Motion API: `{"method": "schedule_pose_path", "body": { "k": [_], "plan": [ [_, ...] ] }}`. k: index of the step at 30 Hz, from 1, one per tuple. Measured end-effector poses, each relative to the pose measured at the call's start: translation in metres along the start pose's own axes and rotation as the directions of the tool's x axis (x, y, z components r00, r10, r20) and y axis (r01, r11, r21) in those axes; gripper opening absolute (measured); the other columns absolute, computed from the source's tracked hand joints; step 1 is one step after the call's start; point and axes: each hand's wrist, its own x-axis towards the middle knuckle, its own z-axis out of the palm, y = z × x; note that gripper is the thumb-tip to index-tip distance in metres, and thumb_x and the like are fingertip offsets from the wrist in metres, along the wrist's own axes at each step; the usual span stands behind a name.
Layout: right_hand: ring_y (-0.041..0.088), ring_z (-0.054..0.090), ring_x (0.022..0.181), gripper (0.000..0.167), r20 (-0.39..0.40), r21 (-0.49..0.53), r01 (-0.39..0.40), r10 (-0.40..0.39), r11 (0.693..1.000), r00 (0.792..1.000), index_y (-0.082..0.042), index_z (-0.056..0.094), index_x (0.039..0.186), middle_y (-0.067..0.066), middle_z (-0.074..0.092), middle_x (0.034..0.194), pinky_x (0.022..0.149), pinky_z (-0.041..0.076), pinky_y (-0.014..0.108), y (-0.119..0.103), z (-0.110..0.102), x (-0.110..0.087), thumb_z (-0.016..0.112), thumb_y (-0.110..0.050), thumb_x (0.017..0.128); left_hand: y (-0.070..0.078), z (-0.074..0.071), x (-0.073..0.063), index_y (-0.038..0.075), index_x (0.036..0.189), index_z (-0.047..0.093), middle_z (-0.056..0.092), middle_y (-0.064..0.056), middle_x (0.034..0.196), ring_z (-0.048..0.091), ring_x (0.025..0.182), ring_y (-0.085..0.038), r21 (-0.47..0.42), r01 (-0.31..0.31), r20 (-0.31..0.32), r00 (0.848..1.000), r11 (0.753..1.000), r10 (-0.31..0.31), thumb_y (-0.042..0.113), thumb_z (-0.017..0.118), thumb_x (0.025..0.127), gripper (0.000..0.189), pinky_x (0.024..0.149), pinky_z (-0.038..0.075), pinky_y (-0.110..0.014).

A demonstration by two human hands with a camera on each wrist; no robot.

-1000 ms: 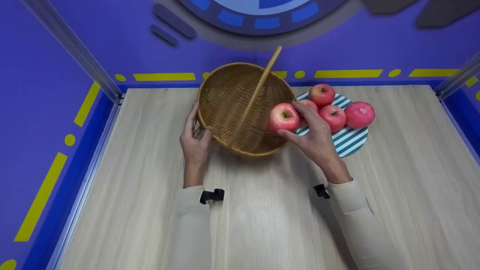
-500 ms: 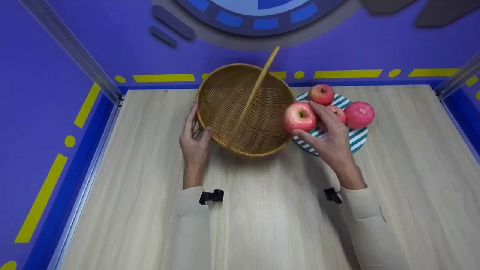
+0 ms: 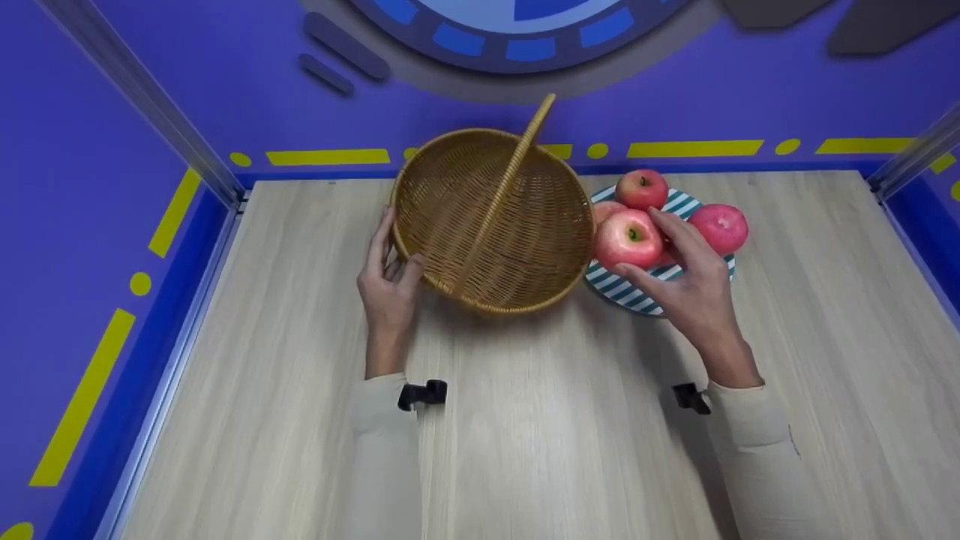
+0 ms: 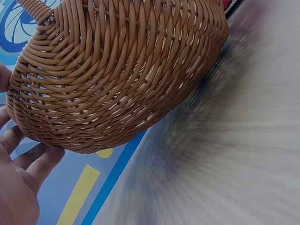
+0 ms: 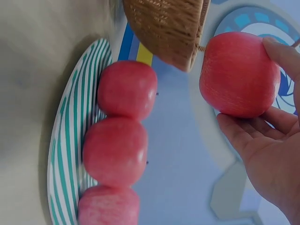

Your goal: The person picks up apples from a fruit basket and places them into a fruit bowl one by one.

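Observation:
My left hand (image 3: 388,296) grips the left side of a round brown wicker basket (image 3: 547,255) with a tall arched handle (image 3: 501,195). In the left wrist view its fingers lie against the woven wall (image 4: 117,79), which looks tilted. No fruit shows inside the basket. A red apple (image 3: 628,240) is pinched between the thumb and fingers of my right hand (image 3: 694,292). The right wrist view has this apple (image 5: 239,75) raised clear of a green-and-white striped plate (image 3: 637,298). Several other red apples (image 3: 643,189) sit on that plate, some partly hidden behind the held one.
A pinkish-red fruit (image 3: 720,229) lies at the plate's right side. Blue-purple panels (image 3: 225,97) with yellow marks stand behind and to the left of the pale wooden table (image 3: 525,450). The basket and plate are close together near the back panel.
My right hand has carried the apple rightward, from over the basket's right rim to over the striped plate. My left hand and the basket have barely moved.

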Motion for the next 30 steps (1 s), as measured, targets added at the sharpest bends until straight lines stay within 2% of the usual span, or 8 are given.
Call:
{"method": "schedule_pose_path", "body": {
  "k": [3,6,9,13,16,17,24,30],
  "plan": [
    [0.022,0.061,0.129,0.077,-0.006,0.024,-0.016,0.017,1.000,1.000,-0.007,0.059,0.152,0.007,0.061,0.147,0.105,0.047,0.017,0.004,-0.006,-0.001,0.093,-0.014,0.083,-0.001,0.001,0.001,0.001,0.159,0.046,0.039,-0.018,0.166,0.048,0.145,-0.040,0.000,0.005,-0.004,1.000,1.000,-0.005,0.079,0.067,0.086,0.109,0.113,0.046,-0.058],
    [0.021,0.062,0.128,0.077,-0.014,0.031,-0.038,0.039,0.999,0.999,-0.007,0.060,0.151,0.007,0.062,0.145,0.105,0.048,0.018,0.009,-0.011,-0.002,0.094,-0.011,0.081,-0.001,0.001,0.001,-0.002,0.158,0.045,0.039,-0.021,0.165,0.047,0.144,-0.044,-0.010,-0.001,-0.004,1.000,1.000,0.000,0.079,0.068,0.086,0.112,0.113,0.044,-0.062],
    [0.021,0.062,0.128,0.078,-0.020,0.029,-0.065,0.065,0.997,0.998,-0.005,0.060,0.150,0.008,0.063,0.144,0.106,0.048,0.018,0.014,-0.016,-0.004,0.094,-0.007,0.080,-0.003,0.000,0.000,0.001,0.159,0.046,0.041,-0.016,0.166,0.048,0.145,-0.039,-0.019,-0.006,-0.001,1.000,1.000,0.006,0.076,0.069,0.088,0.106,0.113,0.045,-0.060],
    [0.021,0.062,0.128,0.077,-0.020,0.020,-0.097,0.097,0.995,0.995,-0.002,0.058,0.151,0.011,0.062,0.145,0.106,0.047,0.017,0.020,-0.022,-0.006,0.092,-0.002,0.081,-0.004,-0.001,-0.001,0.006,0.160,0.048,0.044,-0.009,0.165,0.050,0.145,-0.031,-0.045,-0.013,-0.006,1.000,0.999,0.013,0.044,0.074,0.097,0.077,0.112,0.048,-0.054],
    [0.025,0.060,0.129,0.076,-0.013,0.017,-0.119,0.119,0.993,0.993,-0.001,0.057,0.152,0.014,0.061,0.146,0.107,0.046,0.017,0.025,-0.027,-0.007,0.090,0.000,0.083,-0.005,-0.002,-0.002,0.007,0.159,0.050,0.046,-0.006,0.164,0.051,0.144,-0.028,-0.071,-0.002,-0.015,1.000,0.997,0.001,0.018,0.071,0.095,0.068,0.112,0.049,-0.051],
    [0.026,0.060,0.130,0.076,-0.010,0.017,-0.129,0.129,0.992,0.992,-0.001,0.056,0.152,0.014,0.060,0.146,0.107,0.046,0.017,0.027,-0.028,-0.008,0.089,0.000,0.084,-0.006,-0.003,-0.002,0.007,0.159,0.050,0.046,-0.005,0.164,0.051,0.144,-0.028,-0.075,0.006,-0.019,1.000,0.997,-0.007,0.015,0.070,0.095,0.068,0.112,0.049,-0.050],
    [0.028,0.058,0.134,0.076,0.021,0.023,-0.178,0.177,0.984,0.984,-0.007,0.055,0.155,0.009,0.058,0.150,0.107,0.046,0.017,0.040,-0.040,-0.010,0.089,-0.008,0.087,-0.007,-0.002,-0.002,0.008,0.159,0.050,0.045,-0.003,0.165,0.050,0.145,-0.027,-0.076,0.047,-0.032,0.998,0.996,-0.049,0.012,0.068,0.094,0.067,0.113,0.048,-0.047],
    [0.026,0.058,0.133,0.077,0.059,0.030,-0.218,0.216,0.975,0.975,-0.009,0.055,0.156,0.011,0.057,0.149,0.105,0.047,0.017,0.048,-0.045,-0.014,0.090,-0.015,0.087,-0.006,-0.001,-0.002,0.010,0.159,0.051,0.046,-0.001,0.164,0.050,0.145,-0.025,-0.081,0.069,-0.045,0.996,0.994,-0.073,0.009,0.067,0.093,0.067,0.114,0.048,-0.043]
  ]
}}
